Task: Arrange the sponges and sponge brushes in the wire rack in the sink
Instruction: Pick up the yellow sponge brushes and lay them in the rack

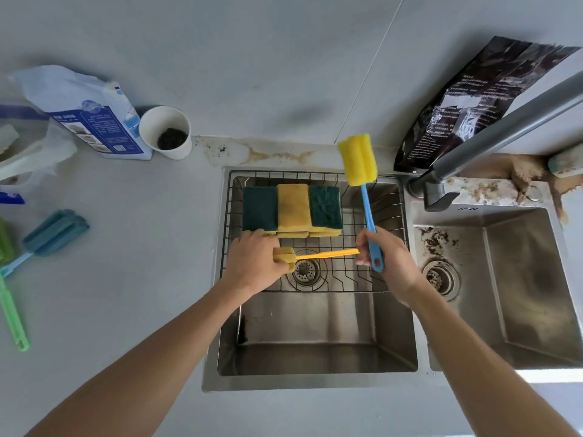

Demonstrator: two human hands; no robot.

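Even soft daylight, faint shadows, wide-angle bending at edges.

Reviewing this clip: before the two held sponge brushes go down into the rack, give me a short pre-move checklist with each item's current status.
1. Left hand grips the yellow-handled brush by its sponge head: ok.
2. Right hand grips the blue-handled brush low on its handle, sponge head up: ok.
3. Wire rack seated across the sink: ok.
4. Sponges sit side by side at the rack's back left, with bare rack in front and to the right: ok.
5. Faucet clear of the raised brush: ok, apart.
6. All brushes gathered: not ok; the teal brush and green brush lie on the counter.
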